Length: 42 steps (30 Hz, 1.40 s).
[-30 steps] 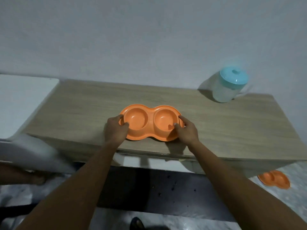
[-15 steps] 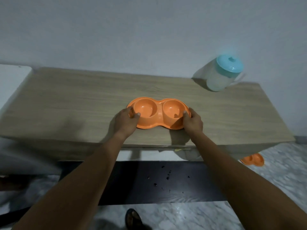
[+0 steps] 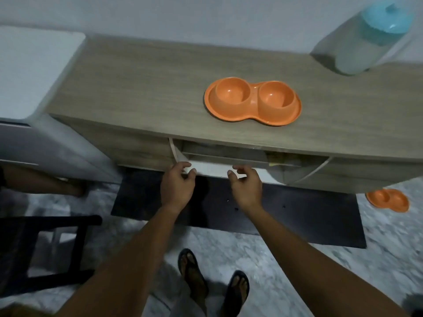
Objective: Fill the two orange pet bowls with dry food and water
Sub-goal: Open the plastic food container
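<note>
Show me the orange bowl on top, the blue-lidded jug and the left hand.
orange double bowl (image 3: 253,100): head view, bridge between its cups.
blue-lidded jug (image 3: 357,51): head view, pale body.
left hand (image 3: 177,186): head view, its back.

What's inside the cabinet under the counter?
Only a dark shelf gap and something yellowish at its right. The white panel, gripped by the left hand and right hand, and the counter hide the rest.

My arms are bare from wrist to elbow, left hand (image 3: 177,187) and right hand (image 3: 246,188) bare too. At six o'clock, my feet wear dark flip-flop sandals (image 3: 193,274) with thong straps.
</note>
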{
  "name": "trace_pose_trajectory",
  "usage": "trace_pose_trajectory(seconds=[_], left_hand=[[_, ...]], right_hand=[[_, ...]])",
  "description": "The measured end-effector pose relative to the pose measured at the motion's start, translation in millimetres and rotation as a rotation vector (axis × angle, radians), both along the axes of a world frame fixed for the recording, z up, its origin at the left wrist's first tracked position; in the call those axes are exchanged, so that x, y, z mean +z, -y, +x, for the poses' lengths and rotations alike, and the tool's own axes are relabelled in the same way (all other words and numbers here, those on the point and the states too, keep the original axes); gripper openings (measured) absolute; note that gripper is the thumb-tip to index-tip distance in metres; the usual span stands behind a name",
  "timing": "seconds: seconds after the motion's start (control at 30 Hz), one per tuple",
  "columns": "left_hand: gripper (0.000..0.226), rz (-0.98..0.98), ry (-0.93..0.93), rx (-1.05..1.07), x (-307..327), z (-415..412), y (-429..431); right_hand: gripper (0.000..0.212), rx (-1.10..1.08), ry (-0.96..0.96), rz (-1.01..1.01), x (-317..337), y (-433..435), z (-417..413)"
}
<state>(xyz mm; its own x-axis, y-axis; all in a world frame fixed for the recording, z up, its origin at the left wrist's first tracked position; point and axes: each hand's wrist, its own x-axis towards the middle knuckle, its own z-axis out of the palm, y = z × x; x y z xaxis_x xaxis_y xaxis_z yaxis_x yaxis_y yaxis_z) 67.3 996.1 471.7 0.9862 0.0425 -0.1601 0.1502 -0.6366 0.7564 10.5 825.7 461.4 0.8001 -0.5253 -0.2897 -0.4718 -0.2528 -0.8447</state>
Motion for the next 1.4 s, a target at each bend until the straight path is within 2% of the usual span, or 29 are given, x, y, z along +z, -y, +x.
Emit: trace_pose_trajectory(seconds=[0.1, 0.23, 0.37, 0.5, 0.57, 0.63, 0.73, 0.8, 0.9, 1.03, 1.1, 1.23, 1.4], left_hand=[[0.034, -0.100, -0.132, -0.027, -33.2, 24.3, 2.2], [0.059, -0.231, -0.216, 0.010, -81.0, 76.3, 15.0], [0.042, -0.277, -0.283, 0.101, -120.5, 117.5, 24.0], [0.045, -0.391, -0.342, 0.155, -141.2, 137.5, 30.2], [0.043, -0.438, -0.339, 0.168, -147.0, 140.3, 30.5], [0.041, -0.457, -0.336, 0.165, -147.4, 137.3, 31.0], [0.039, -0.481, -0.290, 0.132, -138.2, 120.3, 29.5], [0.015, -0.578, -0.230, 0.092, -127.0, 101.0, 27.7], [0.023, -0.670, -0.208, 0.071, -96.9, 56.7, 24.7], [0.009, -0.674, -0.373, 0.261, -37.4, 1.5, 21.5], [0.017, -0.643, -0.457, 0.291, -4.3, -13.5, 16.3], [0.039, -0.566, -0.548, 0.227, 55.7, -15.8, 1.5], [0.016, -0.581, -0.455, 0.130, 124.5, 33.7, -15.9]], right_hand=[[0.024, 0.010, -0.044, 0.043, -29.6, -6.1, 28.6], [0.040, -0.004, -0.001, 0.064, -81.0, -4.4, 87.1], [0.034, -0.093, 0.127, 0.182, -123.3, -3.9, 134.9], [0.018, -0.114, 0.115, 0.226, -143.7, -7.1, 158.2], [0.032, -0.105, 0.112, 0.211, -149.4, -6.9, 163.3], [0.036, -0.136, 0.120, 0.235, -149.4, -5.5, 161.1], [0.018, -0.258, 0.162, 0.373, -147.6, -2.2, 146.2], [0.024, -0.286, 0.141, 0.396, -139.5, -2.3, 128.1], [0.028, -0.319, 0.107, 0.491, -104.0, -8.8, 88.3], [0.034, -0.309, 0.104, 0.588, -39.8, -13.6, 28.5], [0.032, -0.286, 0.074, 0.652, -0.2, -8.9, 2.7], [0.039, -0.129, 0.014, 0.621, 61.6, 2.2, -20.3], [0.020, 0.075, 0.028, 0.512, 139.2, 6.4, 12.6]])
